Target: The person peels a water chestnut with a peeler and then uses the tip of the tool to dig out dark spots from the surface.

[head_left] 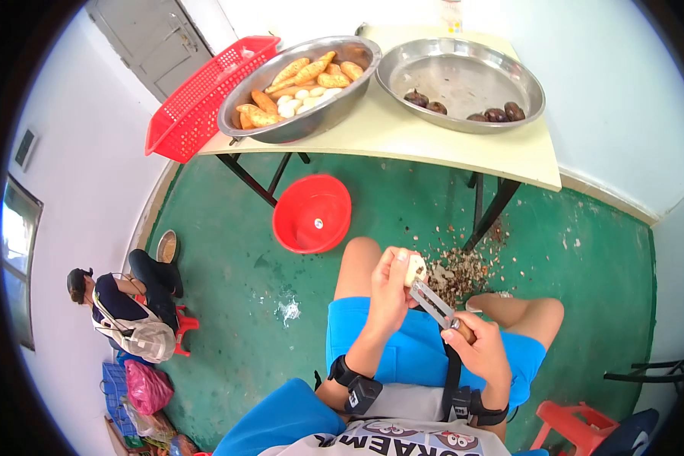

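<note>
In my left hand (390,285) is a pale, mostly peeled water chestnut (416,269), held between closed fingers and thumb. My right hand (479,346) is wrapped round the brown handle of a metal peeler (433,302). The peeler's blade end meets the lower side of the water chestnut. Both hands are above my lap. Dark, unpeeled water chestnuts (495,115) lie in a wide metal tray (463,47) on the table. A deep metal bowl (281,137) beside it holds long orange-yellow root vegetables (309,72) and several white peeled pieces (300,99).
A red plastic basket (197,99) stands at the left end of the yellow table (433,148). On the green floor are a red basin (312,214) and scattered peelings (463,273). Another person (133,304) sits at left; a red stool (574,427) is at lower right.
</note>
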A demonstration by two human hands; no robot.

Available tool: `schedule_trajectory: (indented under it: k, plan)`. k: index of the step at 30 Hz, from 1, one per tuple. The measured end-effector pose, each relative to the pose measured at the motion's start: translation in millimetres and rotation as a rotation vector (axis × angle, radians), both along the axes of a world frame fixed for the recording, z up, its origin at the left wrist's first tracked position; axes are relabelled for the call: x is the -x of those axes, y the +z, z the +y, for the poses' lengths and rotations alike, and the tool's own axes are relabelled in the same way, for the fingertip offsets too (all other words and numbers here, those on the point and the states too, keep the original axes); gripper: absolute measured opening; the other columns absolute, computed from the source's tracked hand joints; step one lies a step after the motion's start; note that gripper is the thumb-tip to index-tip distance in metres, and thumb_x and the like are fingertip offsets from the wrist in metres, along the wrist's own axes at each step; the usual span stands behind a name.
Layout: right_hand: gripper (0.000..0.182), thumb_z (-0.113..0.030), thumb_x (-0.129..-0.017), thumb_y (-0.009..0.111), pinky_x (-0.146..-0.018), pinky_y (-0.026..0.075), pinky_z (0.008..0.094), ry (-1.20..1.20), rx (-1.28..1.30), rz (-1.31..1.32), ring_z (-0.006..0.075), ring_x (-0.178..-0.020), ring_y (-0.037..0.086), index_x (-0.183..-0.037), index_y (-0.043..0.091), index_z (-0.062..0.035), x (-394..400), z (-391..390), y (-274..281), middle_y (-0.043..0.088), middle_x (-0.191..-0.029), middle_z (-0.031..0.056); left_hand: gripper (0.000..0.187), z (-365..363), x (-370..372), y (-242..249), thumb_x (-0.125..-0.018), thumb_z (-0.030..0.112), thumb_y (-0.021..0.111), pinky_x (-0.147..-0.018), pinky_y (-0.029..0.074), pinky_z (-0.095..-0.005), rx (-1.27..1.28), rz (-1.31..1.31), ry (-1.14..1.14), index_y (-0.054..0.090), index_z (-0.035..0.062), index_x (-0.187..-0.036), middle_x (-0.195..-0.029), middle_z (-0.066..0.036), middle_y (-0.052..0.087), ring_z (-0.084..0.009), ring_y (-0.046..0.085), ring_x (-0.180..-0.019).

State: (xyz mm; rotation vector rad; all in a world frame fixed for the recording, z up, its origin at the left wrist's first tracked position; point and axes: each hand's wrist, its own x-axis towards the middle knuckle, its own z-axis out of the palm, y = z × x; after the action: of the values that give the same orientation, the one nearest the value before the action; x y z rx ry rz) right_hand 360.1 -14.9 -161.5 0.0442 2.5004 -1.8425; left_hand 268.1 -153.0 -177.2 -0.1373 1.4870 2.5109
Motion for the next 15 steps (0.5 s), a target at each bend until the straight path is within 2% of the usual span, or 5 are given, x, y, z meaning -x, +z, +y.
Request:
schedule_trajectory:
  k: [4, 9, 12, 14, 15]
  plan:
    - [0.023, -0.017, -0.075, 0.064, -0.043, 0.035, 0.0227, -0.019, 0.010, -0.025, 0.0074, -0.046, 0.041, -0.086, 0.056, 0.0006, -0.7, 3.4, -4.2, 0.050, -0.055, 0.0056, 0.030, -1.1, -0.5, -2.1, -0.087, 0.040, 0.042, -0.036, 0.036, -0.0187, -0.034, 0.008, -0.101, 0.047, 0.0105, -0.086, -0.061, -0.003, 0.051, -0.0066, 0.048, -0.047]
    - [0.023, -0.017, -0.075, 0.064, -0.043, 0.035, 0.0221, -0.024, 0.020, -0.054, 0.0068, -0.046, 0.041, -0.086, 0.056, 0.0006, -0.1, 2.8, -4.4, 0.050, -0.055, 0.0045, 0.030, 0.9, 0.1, -7.3, -0.087, 0.040, 0.041, -0.034, 0.031, -0.0174, 0.000, -0.007, -0.070, 0.047, 0.0109, -0.084, -0.061, -0.003, 0.052, -0.0057, 0.047, -0.045]
    - [0.023, -0.016, -0.075, 0.064, -0.043, 0.034, 0.0211, -0.015, 0.014, -0.034, 0.0055, -0.046, 0.040, -0.086, 0.055, 0.0015, 1.4, 2.8, -5.6, 0.049, -0.054, 0.0039, 0.029, 0.5, 1.8, -8.2, -0.087, 0.040, 0.041, -0.033, 0.030, -0.0168, -0.006, -0.002, -0.063, 0.047, 0.0113, -0.084, -0.061, -0.003, 0.052, -0.0054, 0.046, -0.045]
    - [0.021, -0.014, -0.075, 0.063, -0.043, 0.029, 0.0193, -0.037, 0.043, -0.047, 0.0030, -0.048, 0.034, -0.086, 0.057, 0.0027, 1.7, 1.9, -5.3, 0.042, -0.052, -0.0013, 0.029, 0.6, 2.2, -8.9, -0.088, 0.040, 0.041, -0.033, 0.030, -0.0167, -0.026, 0.000, -0.071, 0.047, 0.0114, -0.083, -0.061, -0.002, 0.051, -0.0054, 0.046, -0.045]
    - [0.021, -0.014, -0.075, 0.063, -0.043, 0.029, 0.0193, -0.034, 0.042, -0.048, 0.0030, -0.048, 0.034, -0.086, 0.057, 0.0027, 1.9, 1.9, -5.8, 0.042, -0.052, -0.0013, 0.029, 1.1, 2.0, -9.6, -0.088, 0.039, 0.041, -0.033, 0.030, -0.0165, -0.020, -0.009, -0.071, 0.047, 0.0114, -0.083, -0.060, -0.002, 0.051, -0.0053, 0.046, -0.045]
